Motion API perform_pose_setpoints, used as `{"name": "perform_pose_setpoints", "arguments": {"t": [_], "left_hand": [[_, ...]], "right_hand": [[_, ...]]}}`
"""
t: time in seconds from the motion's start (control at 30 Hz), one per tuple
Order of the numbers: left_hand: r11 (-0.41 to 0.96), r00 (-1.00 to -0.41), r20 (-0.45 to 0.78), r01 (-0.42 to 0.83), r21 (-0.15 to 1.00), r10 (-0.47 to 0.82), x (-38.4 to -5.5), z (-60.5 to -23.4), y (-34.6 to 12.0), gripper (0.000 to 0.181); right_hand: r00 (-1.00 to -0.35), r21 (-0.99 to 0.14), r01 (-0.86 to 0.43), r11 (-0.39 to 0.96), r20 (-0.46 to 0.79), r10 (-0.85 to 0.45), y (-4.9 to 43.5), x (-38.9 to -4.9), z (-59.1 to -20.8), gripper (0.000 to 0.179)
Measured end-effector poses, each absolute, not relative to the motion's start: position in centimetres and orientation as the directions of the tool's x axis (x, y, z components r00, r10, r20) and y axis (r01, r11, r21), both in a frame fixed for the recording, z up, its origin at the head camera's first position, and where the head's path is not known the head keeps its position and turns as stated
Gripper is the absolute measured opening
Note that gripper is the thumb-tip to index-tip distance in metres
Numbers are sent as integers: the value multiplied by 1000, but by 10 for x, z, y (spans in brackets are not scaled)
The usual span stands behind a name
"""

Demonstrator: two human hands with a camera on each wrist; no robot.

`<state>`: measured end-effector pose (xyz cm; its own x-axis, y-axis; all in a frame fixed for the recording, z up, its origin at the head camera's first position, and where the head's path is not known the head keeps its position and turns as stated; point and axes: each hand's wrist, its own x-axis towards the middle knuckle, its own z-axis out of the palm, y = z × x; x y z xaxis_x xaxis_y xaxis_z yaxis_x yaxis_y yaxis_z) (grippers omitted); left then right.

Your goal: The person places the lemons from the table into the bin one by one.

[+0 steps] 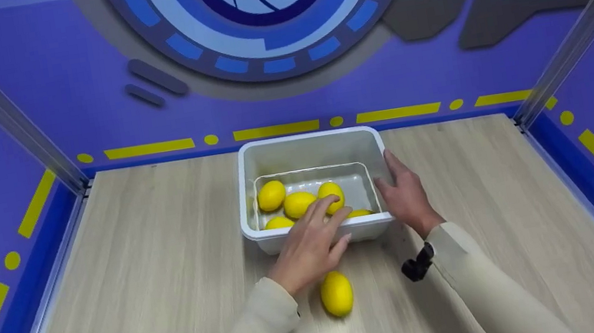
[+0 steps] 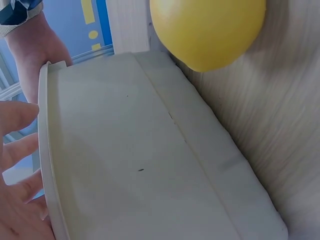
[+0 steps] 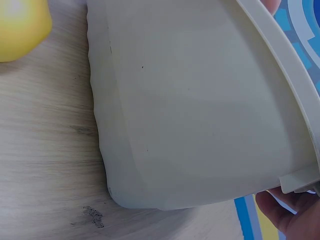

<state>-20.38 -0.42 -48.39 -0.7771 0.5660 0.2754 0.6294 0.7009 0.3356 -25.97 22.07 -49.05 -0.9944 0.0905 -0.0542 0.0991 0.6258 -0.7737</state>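
Observation:
A white plastic bin (image 1: 307, 136) holds several yellow lemons (image 1: 299, 205). My left hand (image 1: 306, 245) reaches over the bin's front rim, its fingers spread above the lemons inside. Its fingertips overlap one lemon (image 1: 330, 192) in the head view; in the left wrist view the fingers (image 2: 20, 150) show behind the rim, loosely extended. At the bin's right side, my right hand (image 1: 409, 196) grips the wall near the rim, thumb toward the inside. One more lemon (image 1: 337, 294) lies on the table in front of the bin, below my left wrist.
The wood-grain table (image 1: 172, 281) is bounded by a blue back wall (image 1: 57, 121) and side walls with yellow markings. Metal posts (image 1: 578, 21) stand at the back corners. A small black device (image 1: 418, 263) is strapped at my right wrist.

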Motion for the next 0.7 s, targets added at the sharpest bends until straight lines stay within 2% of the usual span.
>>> {"name": "perform_pose_setpoints", "arguments": {"t": [0.7], "left_hand": [[645,-715,347,698,311,607,-191,-486,-9,42]], "right_hand": [[-994,-783,108,612,-67,89,221,-260,-491,68]]}}
